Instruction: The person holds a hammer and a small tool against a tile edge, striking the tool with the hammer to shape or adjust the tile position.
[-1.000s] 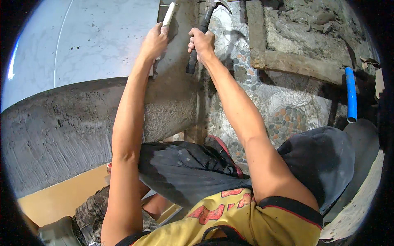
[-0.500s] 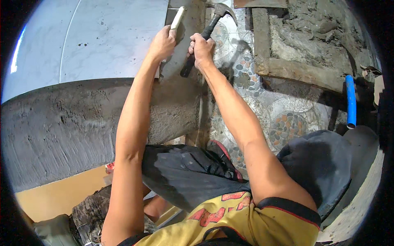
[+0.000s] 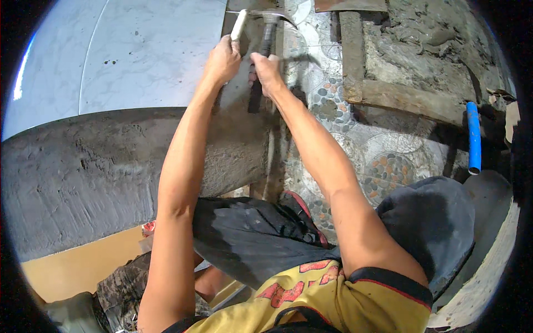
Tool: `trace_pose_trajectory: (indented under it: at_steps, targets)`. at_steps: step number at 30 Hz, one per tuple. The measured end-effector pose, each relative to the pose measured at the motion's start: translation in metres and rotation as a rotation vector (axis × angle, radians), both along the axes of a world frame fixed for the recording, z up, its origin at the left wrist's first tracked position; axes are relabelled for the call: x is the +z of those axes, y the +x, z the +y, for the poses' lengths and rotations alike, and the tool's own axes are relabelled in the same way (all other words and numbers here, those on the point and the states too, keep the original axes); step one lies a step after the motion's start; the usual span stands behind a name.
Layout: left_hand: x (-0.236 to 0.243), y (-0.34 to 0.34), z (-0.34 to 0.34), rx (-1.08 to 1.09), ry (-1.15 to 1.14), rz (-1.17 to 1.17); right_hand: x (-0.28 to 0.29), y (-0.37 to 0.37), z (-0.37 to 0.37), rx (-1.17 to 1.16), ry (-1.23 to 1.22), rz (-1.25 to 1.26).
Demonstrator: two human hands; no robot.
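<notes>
My left hand (image 3: 224, 60) is closed around a pale, cylindrical handle (image 3: 240, 25) beside the edge of the light grey marbled tiles (image 3: 150, 61). A thin, light line runs from the handle's far end toward the tile; I cannot make out what kind of tool it is. Just to the right, my right hand (image 3: 267, 73) grips a claw hammer (image 3: 267, 40) by its dark handle. The hammer's head, blurred by motion, is close to the pale handle's upper end; whether they touch I cannot tell. Both forearms reach forward over the grey mortar strip.
Rough grey mortar (image 3: 83, 172) covers the ledge in front of the tiles. Pebble-patterned floor tiles (image 3: 388, 169) lie lower right. A wooden frame (image 3: 408, 99) borders wet cement (image 3: 427, 44). A blue pipe (image 3: 474, 139) stands at right. Camouflage cloth (image 3: 125, 288) shows lower left.
The hammer has swung left, its head coming from the right toward the pale handle's end. My right hand has shifted slightly left and down. My left hand has barely moved.
</notes>
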State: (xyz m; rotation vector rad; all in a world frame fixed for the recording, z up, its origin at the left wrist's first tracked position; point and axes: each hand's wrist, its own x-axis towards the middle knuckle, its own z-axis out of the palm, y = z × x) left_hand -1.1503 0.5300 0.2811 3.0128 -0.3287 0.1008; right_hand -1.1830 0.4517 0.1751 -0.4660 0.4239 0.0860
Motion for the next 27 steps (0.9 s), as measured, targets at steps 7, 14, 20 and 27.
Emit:
trace_pose_trajectory:
  at_steps: [7, 14, 20, 27]
  targets:
    - [0.004, -0.001, 0.003, -0.083, 0.137, -0.103, -0.008, -0.001, -0.002, -0.079, 0.18, -0.009]
    - [0.013, -0.016, -0.017, 0.071, 0.047, 0.082, -0.01, 0.0, -0.005, -0.015, 0.142, -0.017]
    - [0.016, -0.022, -0.012, 0.085, 0.039, 0.016, 0.007, -0.006, -0.001, -0.017, 0.16, 0.041]
    - [0.014, -0.016, -0.015, 0.051, -0.024, -0.002, -0.015, -0.002, -0.002, 0.062, -0.015, -0.03]
